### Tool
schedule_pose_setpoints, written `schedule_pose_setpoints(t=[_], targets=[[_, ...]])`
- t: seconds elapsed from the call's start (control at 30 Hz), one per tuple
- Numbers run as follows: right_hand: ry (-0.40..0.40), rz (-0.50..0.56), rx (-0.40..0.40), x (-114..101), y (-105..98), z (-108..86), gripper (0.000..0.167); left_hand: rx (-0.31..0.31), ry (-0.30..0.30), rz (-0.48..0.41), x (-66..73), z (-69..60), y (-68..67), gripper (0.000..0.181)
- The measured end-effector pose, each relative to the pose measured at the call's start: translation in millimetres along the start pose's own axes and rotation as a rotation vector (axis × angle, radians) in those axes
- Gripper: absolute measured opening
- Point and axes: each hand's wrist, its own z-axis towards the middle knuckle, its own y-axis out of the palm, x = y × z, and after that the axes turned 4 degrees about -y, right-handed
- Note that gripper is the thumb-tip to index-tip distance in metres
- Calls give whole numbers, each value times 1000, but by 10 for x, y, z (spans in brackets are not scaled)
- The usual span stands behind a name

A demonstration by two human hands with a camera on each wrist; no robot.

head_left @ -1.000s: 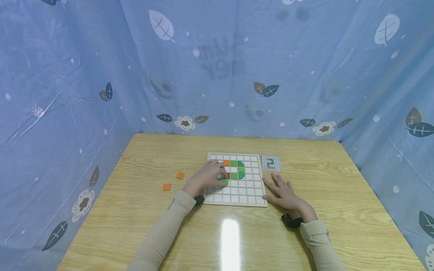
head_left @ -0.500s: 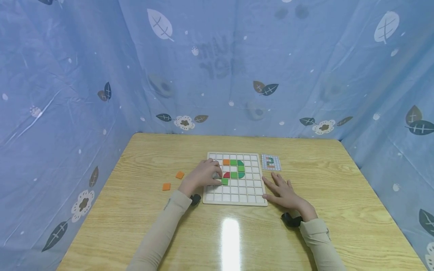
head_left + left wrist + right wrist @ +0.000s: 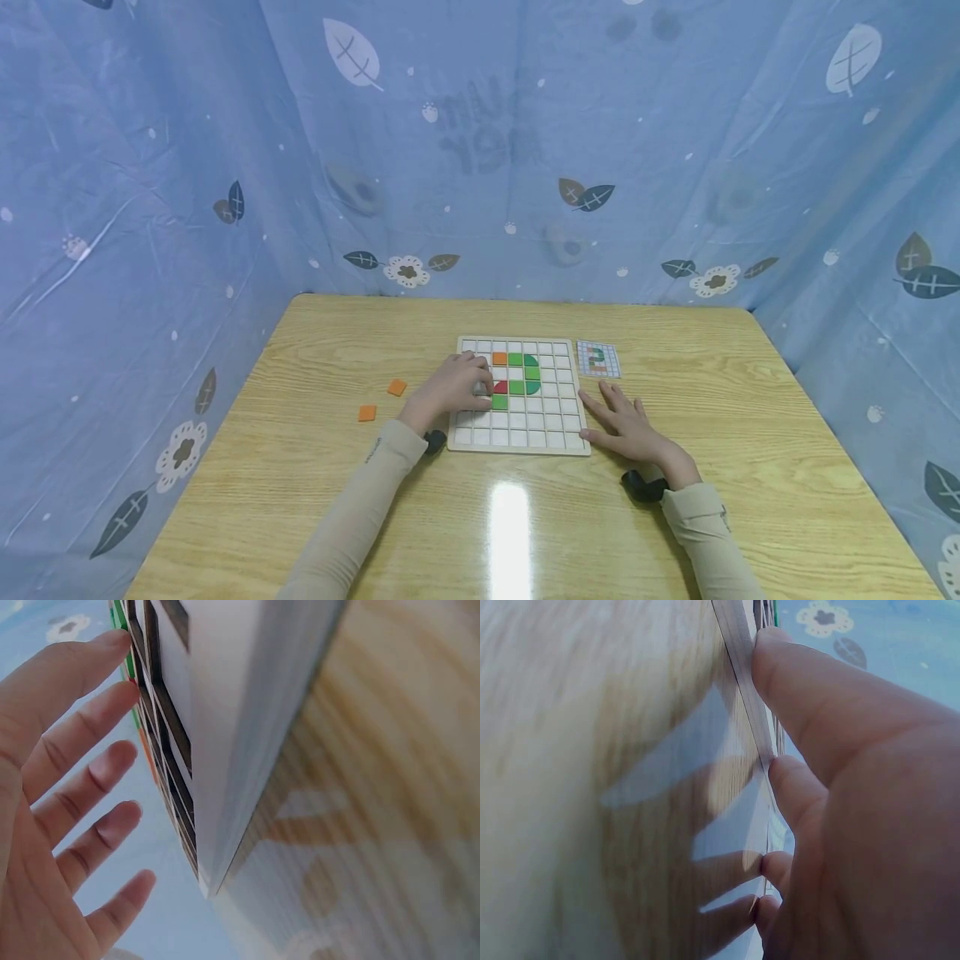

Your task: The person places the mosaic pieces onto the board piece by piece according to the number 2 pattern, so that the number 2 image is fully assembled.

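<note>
A white gridded board (image 3: 517,452) with a pale wooden frame lies on the table. Orange, green and red tiles form a curved shape on it, among them a red rounded tile (image 3: 502,387) and a lower green square tile (image 3: 499,402). My left hand (image 3: 452,387) is over the board's left side, its thumb tip at that green tile. In the left wrist view its fingers (image 3: 112,761) are spread and loosely bent, nothing gripped. With fingers spread, my right hand (image 3: 630,432) rests at the board's right edge, thumb and index finger touching the frame (image 3: 744,682).
Two orange square tiles, one farther back (image 3: 397,387) and one nearer (image 3: 367,413), lie on the table left of the board. A pattern card (image 3: 612,363) with a similar coloured figure lies by its upper right corner. A blue patterned curtain (image 3: 480,233) surrounds the table (image 3: 300,483).
My left hand has drawn back a little to the left, uncovering more of the red tile. The lower green tile has shifted slightly right and now sits square. My right hand stays put.
</note>
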Motion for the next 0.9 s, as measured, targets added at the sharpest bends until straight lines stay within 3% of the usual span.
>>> schedule_pose_setpoints(t=[0.53,0.9], targets=[[-4,6,7,-3,-10,-17,68,36,-16,-36,-16,-44,14,20],[-5,-6,1,-6,-9,-2,69,67,-78,-114,-156,-214,-32,25]])
